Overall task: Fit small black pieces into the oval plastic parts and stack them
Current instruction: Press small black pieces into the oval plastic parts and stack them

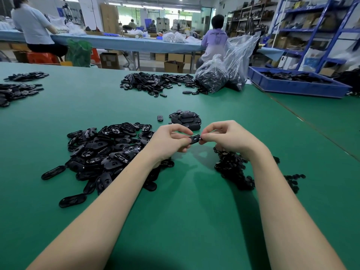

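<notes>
Above the green table [185,201], my left hand [169,141] and my right hand [228,139] both pinch one black oval plastic part [194,138], one at each end. A large heap of loose oval parts [103,152] lies under and left of my left forearm. Beneath my right wrist sits a pile of small black pieces [233,168]. Just beyond my hands is a small stack of fitted ovals [185,118], with a single piece [160,118] to its left.
Further heaps of black parts [155,82] lie at the far middle and far left [17,90]. Two clear bags of parts [218,75] and a blue crate [296,82] stand at the back right. People sit at a far blue table [116,42].
</notes>
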Demonstrator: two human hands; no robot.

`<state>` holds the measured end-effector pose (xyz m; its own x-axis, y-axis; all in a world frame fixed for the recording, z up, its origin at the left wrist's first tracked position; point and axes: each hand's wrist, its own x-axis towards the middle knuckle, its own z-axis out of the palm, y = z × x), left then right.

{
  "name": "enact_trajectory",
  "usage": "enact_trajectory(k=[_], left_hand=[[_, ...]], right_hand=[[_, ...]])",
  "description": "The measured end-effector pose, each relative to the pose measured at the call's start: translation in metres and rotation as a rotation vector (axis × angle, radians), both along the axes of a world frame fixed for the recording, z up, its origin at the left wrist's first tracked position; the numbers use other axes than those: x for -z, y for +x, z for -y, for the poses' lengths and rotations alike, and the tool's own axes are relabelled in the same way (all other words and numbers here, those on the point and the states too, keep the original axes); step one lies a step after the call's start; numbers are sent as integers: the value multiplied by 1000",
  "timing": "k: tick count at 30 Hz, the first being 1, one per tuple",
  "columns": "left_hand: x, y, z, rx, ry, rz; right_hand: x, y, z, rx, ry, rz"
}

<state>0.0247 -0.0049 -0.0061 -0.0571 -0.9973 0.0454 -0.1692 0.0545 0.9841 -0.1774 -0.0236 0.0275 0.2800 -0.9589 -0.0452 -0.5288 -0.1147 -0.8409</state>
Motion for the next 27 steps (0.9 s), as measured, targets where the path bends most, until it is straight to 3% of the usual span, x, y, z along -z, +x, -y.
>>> enact_trajectory(k=[14, 27], left_hand=[[-1, 0, 1, 25, -19, -23], [-1, -2, 2, 50, -27, -53]], right_hand=[[8, 7, 4, 76, 5, 121], [12, 6, 9, 172, 27, 80]])
